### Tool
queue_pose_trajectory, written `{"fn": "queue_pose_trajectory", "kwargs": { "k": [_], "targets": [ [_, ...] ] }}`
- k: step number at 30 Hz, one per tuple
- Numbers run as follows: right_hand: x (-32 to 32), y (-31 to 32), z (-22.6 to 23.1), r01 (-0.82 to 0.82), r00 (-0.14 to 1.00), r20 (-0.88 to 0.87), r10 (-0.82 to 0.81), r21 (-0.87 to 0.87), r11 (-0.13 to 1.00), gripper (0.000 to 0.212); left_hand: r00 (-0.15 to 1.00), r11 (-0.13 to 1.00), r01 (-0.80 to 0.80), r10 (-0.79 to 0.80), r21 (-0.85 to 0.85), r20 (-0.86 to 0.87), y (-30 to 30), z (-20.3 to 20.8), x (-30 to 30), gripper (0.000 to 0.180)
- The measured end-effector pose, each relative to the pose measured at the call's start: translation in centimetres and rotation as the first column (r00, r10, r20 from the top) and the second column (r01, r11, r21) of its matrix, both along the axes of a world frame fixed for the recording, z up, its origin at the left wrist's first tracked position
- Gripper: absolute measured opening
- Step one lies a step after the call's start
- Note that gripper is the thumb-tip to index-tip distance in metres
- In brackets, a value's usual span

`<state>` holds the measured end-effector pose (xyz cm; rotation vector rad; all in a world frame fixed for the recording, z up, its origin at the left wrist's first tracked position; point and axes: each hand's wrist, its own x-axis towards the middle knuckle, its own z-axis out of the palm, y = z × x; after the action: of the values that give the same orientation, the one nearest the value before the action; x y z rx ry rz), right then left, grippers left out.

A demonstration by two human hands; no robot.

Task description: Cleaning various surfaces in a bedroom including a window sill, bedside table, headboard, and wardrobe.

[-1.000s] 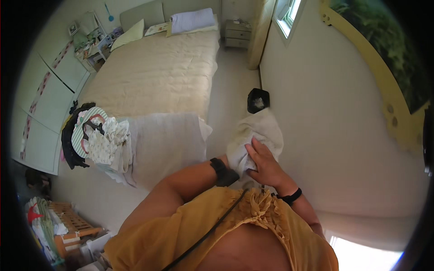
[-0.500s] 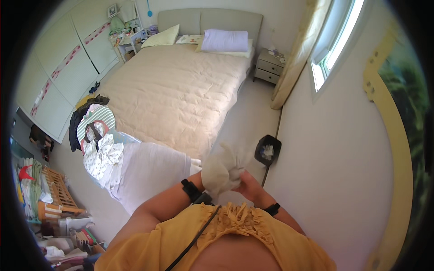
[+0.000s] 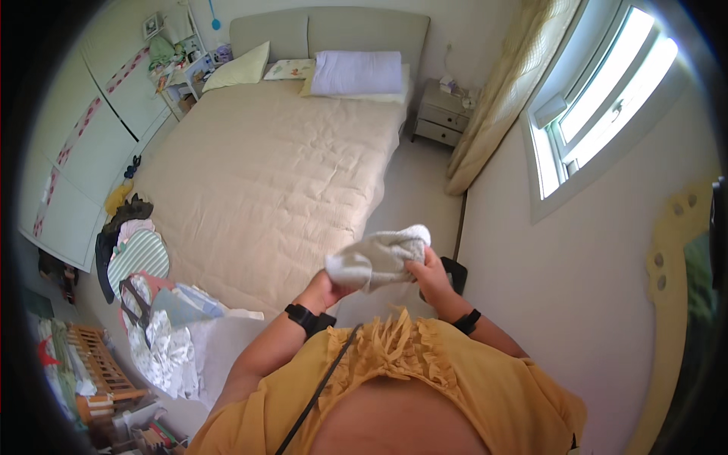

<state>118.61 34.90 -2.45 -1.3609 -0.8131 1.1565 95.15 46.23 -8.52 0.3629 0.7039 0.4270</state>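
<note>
A pale grey-white piece of soft fabric [image 3: 379, 256], sock-like in shape, is held up in front of my chest, crumpled and spread sideways. My left hand [image 3: 331, 290] grips its left end from below, with the fingers mostly hidden behind the fabric. At the other end, my right hand [image 3: 431, 274] pinches the bunched edge between thumb and fingers. Just beyond my right hand stands a dark bin [image 3: 455, 274], partly covered by that hand and wrist. The bed with a beige quilt [image 3: 258, 174] lies ahead of both hands.
Patterned white clothing [image 3: 163, 345], a striped cushion [image 3: 140, 258] and dark clothes lie by the bed's near left corner. A wooden rack [image 3: 102, 360] stands at lower left. To the right are the wall, a window [image 3: 599, 98] and a yellow-framed mirror [image 3: 667, 288]. A nightstand [image 3: 442, 114] stands beside the headboard.
The fabric has gone from bunched close to my body to stretched out between my hands, raised and farther forward. My view has turned, bringing more of the window in.
</note>
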Motion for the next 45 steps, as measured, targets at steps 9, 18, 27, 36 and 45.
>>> {"fn": "queue_pose_trajectory", "kwargs": {
  "k": [9,18,27,36,45],
  "targets": [
    [13.9,14.6,-0.1,-0.338,0.925,-0.157,0.347,0.084,0.937,0.043,0.951,0.900,0.192,-0.269,0.393,0.151,14.0,4.3,18.6,0.093],
    [28.6,29.4,-1.6,-0.358,0.925,0.096,0.367,-0.099,0.928,0.055,0.981,0.919,0.067,0.009,0.388,-0.192,27.1,3.3,33.9,0.038],
    [39.8,42.7,-4.9,-0.352,0.863,0.360,0.353,-0.071,0.933,0.107,0.992,0.969,0.100,-0.079,0.226,-0.098,41.2,0.2,44.6,0.037],
    [50.1,55.4,-11.3,-0.294,0.933,0.108,0.343,-0.320,0.901,0.108,0.935,0.933,0.352,-0.354,0.070,0.017,54.3,-2.9,56.4,0.040],
    [55.9,65.2,-12.0,-0.041,0.977,0.198,0.084,-0.209,0.977,0.093,0.963,0.968,0.247,-0.249,-0.030,-0.106,64.5,-6.9,65.6,0.039]
  ]
}}
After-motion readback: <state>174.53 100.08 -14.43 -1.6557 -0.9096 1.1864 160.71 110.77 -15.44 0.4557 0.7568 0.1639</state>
